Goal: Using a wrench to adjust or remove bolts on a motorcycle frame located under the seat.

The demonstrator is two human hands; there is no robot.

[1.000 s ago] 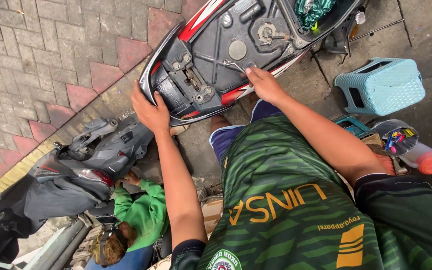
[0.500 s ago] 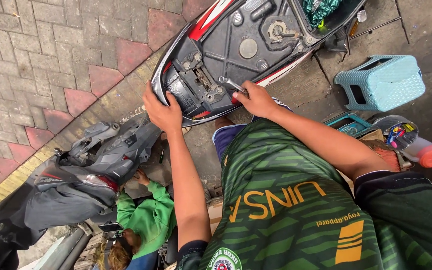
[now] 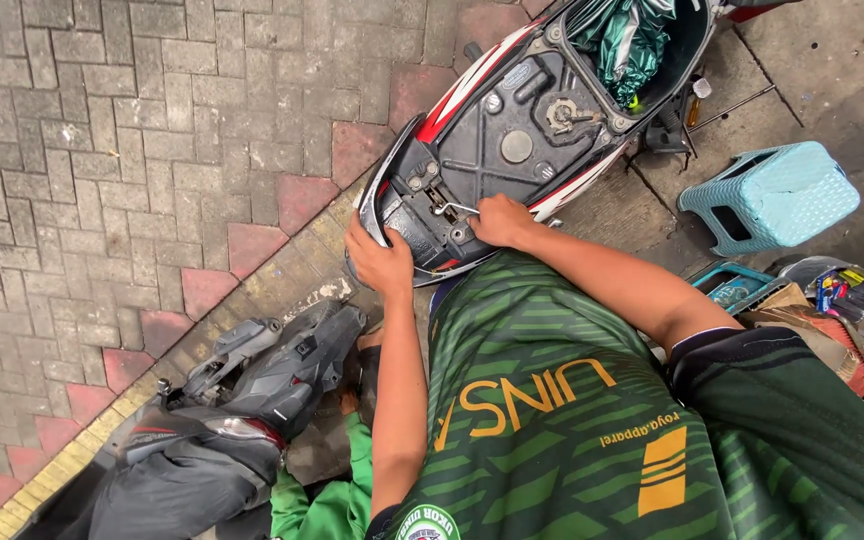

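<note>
your right hand [image 3: 497, 218] is closed around a bent metal tool [image 3: 449, 208], its tip set down among the bolts at the tail of the scooter [image 3: 512, 150]; the fist grip looks meant for turning or levering there. your left hand [image 3: 380, 262] lies flat over the scooter's rear edge, fingers curled on the rim and clamped on nothing, which reads as bracing the body while the other hand works. the seat is off or lifted out of view, so the black inner tray is bare, with a round cap and a latch plate showing.

further forward, the open storage well [image 3: 687, 50] holds a crumpled green sheet [image 3: 624, 45], maybe a raincoat. on the paving to your right stands a light blue plastic stool [image 3: 777, 195], and nearer you a teal tray [image 3: 727, 285] with contents too small to tell. to your left lie dark grey body panels [image 3: 282, 375] over a green cloth [image 3: 337, 495].
</note>
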